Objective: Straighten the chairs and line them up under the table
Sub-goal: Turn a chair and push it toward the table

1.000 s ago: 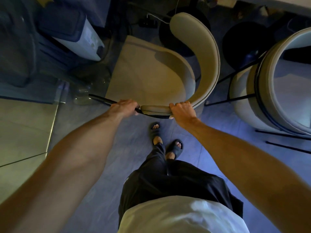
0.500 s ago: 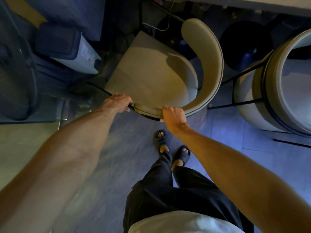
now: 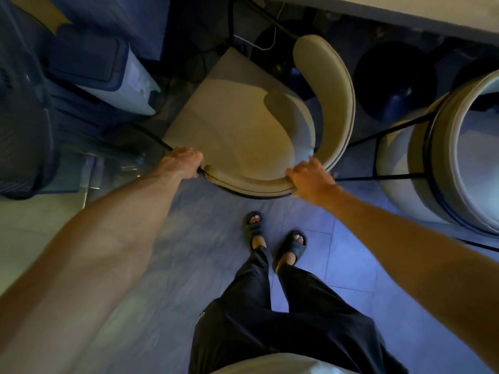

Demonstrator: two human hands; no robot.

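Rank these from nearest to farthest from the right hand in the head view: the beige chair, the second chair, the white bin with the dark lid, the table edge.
1. The beige chair: its curved backrest is under the right hand.
2. The second chair: just to the right.
3. The table edge: ahead, top right.
4. The white bin: far left, beyond the left hand.

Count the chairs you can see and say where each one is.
2. One beige chair stands at centre, its curved backrest held by the left hand and right hand. A second chair is at the right edge, partly cropped. Others may be hidden.
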